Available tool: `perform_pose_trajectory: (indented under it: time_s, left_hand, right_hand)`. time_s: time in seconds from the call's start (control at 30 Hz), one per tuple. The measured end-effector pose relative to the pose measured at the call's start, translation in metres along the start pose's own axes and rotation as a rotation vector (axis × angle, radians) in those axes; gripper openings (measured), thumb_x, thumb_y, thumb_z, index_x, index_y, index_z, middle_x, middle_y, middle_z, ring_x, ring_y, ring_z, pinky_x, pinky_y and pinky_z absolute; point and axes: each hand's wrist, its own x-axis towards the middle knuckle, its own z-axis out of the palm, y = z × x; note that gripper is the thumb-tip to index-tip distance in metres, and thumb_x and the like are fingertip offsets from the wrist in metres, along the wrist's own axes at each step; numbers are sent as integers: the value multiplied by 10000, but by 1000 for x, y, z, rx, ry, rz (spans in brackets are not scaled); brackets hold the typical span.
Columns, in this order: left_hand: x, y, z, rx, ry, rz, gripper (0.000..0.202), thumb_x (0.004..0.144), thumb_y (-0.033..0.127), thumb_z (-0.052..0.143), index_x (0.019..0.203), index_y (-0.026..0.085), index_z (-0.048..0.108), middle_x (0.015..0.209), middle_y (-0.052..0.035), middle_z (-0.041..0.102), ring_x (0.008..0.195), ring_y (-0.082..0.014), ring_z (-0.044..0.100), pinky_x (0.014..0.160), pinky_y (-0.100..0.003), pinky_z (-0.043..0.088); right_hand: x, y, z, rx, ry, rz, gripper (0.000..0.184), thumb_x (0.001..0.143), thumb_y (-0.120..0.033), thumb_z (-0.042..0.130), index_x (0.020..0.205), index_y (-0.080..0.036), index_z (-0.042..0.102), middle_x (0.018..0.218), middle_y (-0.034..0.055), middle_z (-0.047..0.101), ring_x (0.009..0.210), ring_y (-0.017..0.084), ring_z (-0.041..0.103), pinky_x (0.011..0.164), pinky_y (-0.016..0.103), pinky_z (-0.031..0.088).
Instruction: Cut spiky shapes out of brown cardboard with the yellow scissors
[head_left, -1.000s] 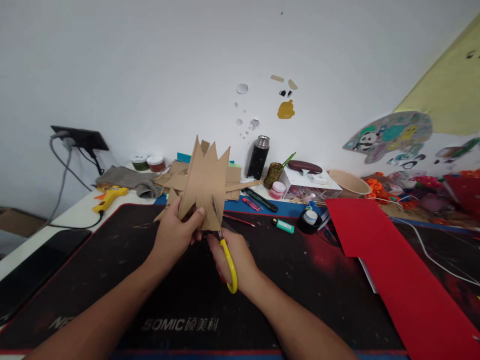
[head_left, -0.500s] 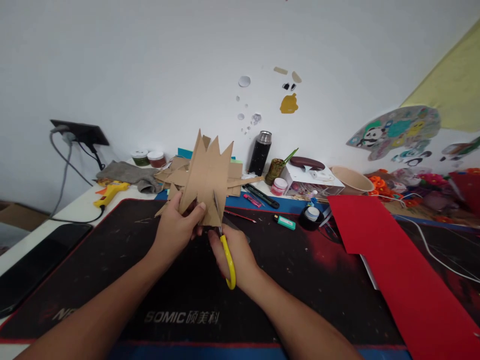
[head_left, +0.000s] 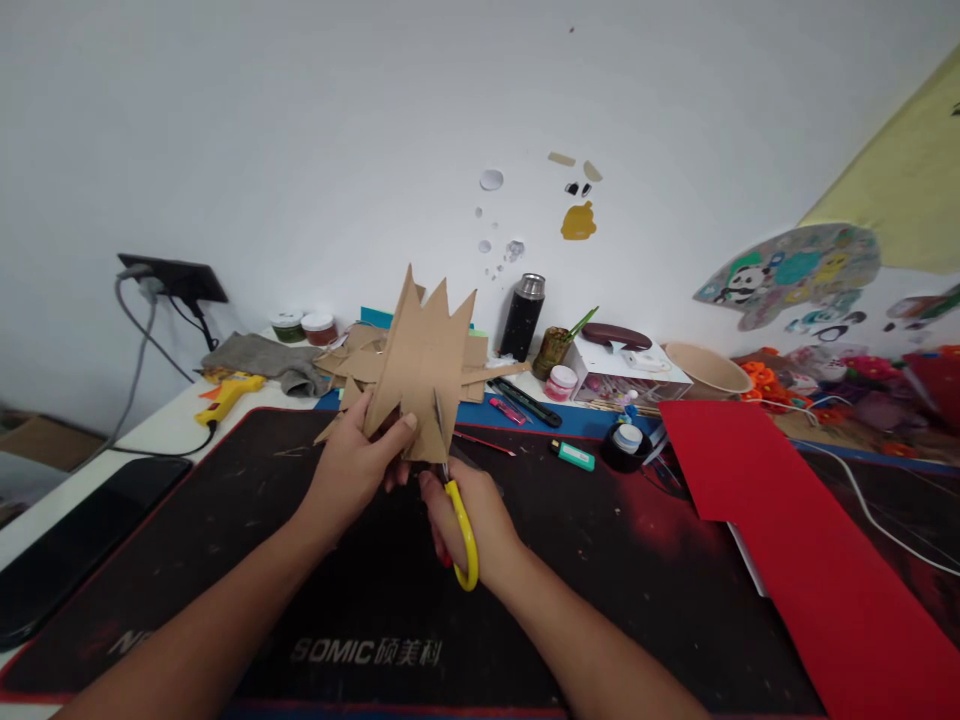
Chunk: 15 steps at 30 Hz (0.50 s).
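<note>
My left hand [head_left: 352, 470] grips the lower edge of a spiky brown cardboard cutout [head_left: 420, 360], held upright above the black desk mat [head_left: 225, 540]. My right hand [head_left: 472, 520] is closed round the yellow handles of a pair of scissors [head_left: 459, 520]. The scissor blades reach up into the bottom of the cardboard, just right of my left thumb.
Cardboard scraps [head_left: 352, 362] lie behind the cutout. A yellow glue gun [head_left: 225, 392] sits at the left, a black flask [head_left: 523, 316], pens, small jars and a tape roll [head_left: 622, 445] at the back. A red paper sheet [head_left: 787, 540] covers the right side. A white cable [head_left: 877, 520] crosses it.
Both hands and the cardboard keep their pose; the blades sit slightly deeper in the cardboard. The view has shifted a little.
</note>
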Motion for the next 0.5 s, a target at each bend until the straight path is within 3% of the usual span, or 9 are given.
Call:
perform_pose_trajectory:
  time_s: [0.17, 0.33, 0.5]
  left_hand:
    - [2, -2, -4, -26, -91, 1, 379, 841, 456, 836, 980, 226, 569, 534, 54, 620, 395, -154, 573, 357, -221, 439]
    - [1, -2, 0, -56, 0, -6, 393, 824, 471, 857, 936, 227, 570, 515, 61, 599, 368, -143, 546, 332, -211, 393]
    - [-1, 1, 8, -186, 68, -48, 442, 750, 447, 911, 917, 219, 571, 515, 76, 577, 354, -121, 505, 325, -203, 377]
  right_hand:
    - [-1, -8, -9, -5, -27, 5, 158, 1057, -372, 616, 1038, -223, 666, 569, -68, 574, 411, 127, 577, 402, 183, 422]
    - [-1, -8, -8, 106, -80, -24, 218, 1051, -426, 638, 1030, -209, 648, 619, -43, 645, 499, 136, 649, 496, 199, 500]
    - [4, 0, -2, 249, -101, 1, 320, 1025, -520, 657, 1073, -205, 659, 606, -52, 642, 485, 146, 651, 493, 216, 521]
